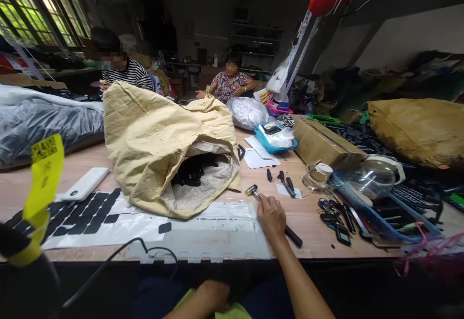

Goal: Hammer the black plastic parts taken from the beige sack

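Observation:
My right hand (271,216) is closed round a small hammer (293,236) lying slantwise at the table's front. Its metal head with a yellowish face points up and left, and the black handle end sticks out below my hand. Down at my lap, my left hand (214,294) is smeared by motion beside a green cloth (235,311); its fingers cannot be made out. Left of the hammer lies a big beige fabric sack (155,140), its mouth towards me, with black pieces (194,170) inside. A clear sheet (221,234) covers the table before it.
Black stickers (94,212) on a white sheet and a white power bank (86,183) are at left. A cardboard box (322,147), a clear jug (373,176), keys (329,208) and a blue tray (402,208) stand right. Two people (232,79) sit beyond the table.

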`<state>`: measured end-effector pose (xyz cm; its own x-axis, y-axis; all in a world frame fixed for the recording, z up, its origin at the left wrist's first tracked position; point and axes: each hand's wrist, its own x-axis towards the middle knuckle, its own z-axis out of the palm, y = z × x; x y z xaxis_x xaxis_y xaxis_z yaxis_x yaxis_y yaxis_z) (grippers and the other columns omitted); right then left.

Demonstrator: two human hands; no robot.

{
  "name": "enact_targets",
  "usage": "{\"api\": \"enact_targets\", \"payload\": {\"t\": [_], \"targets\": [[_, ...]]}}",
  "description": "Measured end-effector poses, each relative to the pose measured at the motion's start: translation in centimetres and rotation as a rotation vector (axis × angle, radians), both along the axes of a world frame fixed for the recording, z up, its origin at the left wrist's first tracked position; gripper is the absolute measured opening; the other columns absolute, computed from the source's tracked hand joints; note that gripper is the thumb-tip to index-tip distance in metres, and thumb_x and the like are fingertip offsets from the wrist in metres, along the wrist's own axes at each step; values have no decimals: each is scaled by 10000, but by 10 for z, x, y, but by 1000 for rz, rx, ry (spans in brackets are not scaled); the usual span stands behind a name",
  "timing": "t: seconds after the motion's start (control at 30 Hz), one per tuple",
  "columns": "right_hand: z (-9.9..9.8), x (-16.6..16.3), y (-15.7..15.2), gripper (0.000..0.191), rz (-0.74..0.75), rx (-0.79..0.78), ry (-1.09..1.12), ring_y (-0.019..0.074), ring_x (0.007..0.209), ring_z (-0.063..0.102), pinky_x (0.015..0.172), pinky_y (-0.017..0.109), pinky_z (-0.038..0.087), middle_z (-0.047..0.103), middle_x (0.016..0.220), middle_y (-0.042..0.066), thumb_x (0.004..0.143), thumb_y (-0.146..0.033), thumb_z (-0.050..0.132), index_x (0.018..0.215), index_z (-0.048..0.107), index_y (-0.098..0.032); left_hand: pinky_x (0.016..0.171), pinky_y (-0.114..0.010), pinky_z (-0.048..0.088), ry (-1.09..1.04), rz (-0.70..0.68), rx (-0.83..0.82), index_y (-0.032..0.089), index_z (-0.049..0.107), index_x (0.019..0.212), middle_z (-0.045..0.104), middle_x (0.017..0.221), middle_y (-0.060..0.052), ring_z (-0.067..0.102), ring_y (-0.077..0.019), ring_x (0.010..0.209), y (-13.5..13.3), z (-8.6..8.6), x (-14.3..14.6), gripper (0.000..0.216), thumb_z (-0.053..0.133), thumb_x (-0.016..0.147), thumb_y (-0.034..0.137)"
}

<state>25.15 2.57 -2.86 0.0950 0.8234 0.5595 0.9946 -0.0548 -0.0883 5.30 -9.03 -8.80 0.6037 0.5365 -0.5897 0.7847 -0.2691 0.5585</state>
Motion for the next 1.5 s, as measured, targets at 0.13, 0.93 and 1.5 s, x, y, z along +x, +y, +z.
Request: {"api": "enact_targets", "payload": {"t": [0.13,0.93,1.5], "targets": [[-1,2,-1,312,11,-8,5,192,807,500,676,295,328,588,828,47,874,-150,513,1105,693,-255,753,-427,543,-133,-251,103,252,711,1131,744,1032,-125,704,-348,947,5,51,-1,341,642,823,382],[0,-1,0,297,-2,-9,-18,177,790,501,673,277,311,588,818,37,870,-128,526,1089,696,-237,913,-406,436,336,806,843,217,722,1062,625,1145,-152,533,-330,1131,164,132,-80,342,492,845,85],[-1,-3,1,318,0,-4,-7,181,792,504,671,281,311,580,817,35,845,-111,554,1096,694,-248,863,-346,375,-253,403,711,232,645,930,637,972,-38,507,-233,997,125,117,-27,98,622,865,164]]}}
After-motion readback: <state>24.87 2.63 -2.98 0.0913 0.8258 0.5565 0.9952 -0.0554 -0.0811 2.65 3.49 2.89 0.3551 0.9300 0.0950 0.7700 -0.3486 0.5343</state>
